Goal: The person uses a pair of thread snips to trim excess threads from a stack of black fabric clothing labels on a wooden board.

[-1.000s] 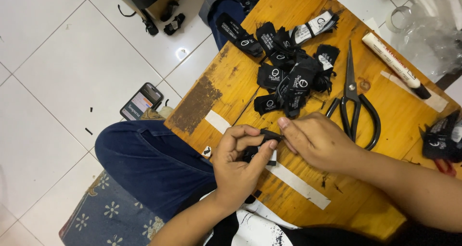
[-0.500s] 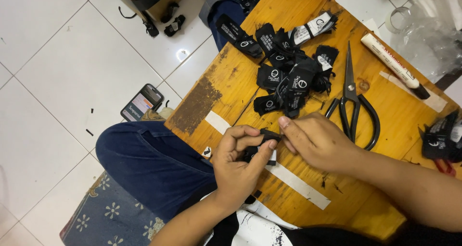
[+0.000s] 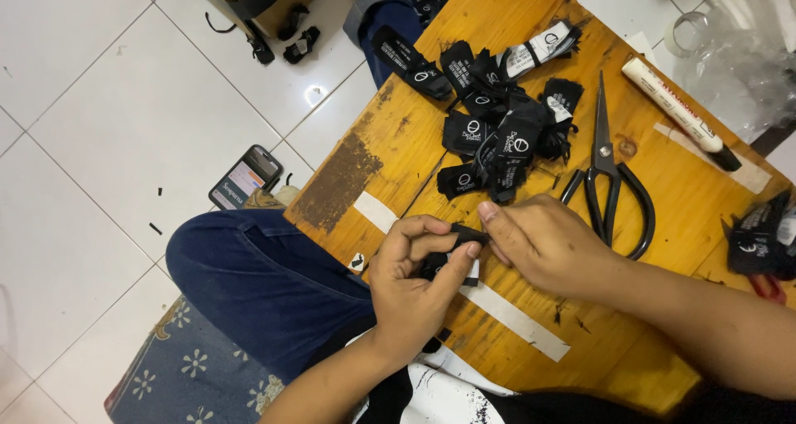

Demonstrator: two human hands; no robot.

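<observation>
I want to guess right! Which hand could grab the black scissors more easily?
Probably the right hand: it lies beside the scissors on the wooden table, nearly touching their handles. The left hand is farther away, pinching the black label.

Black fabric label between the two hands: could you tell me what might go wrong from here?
The black label is small and pinched only by fingertips of the left hand and right hand, so it could slip. The scissors lie just beyond the right hand; a knuckle might catch them. The label pile reaches toward the wooden board edge, where pieces may slide off.
</observation>
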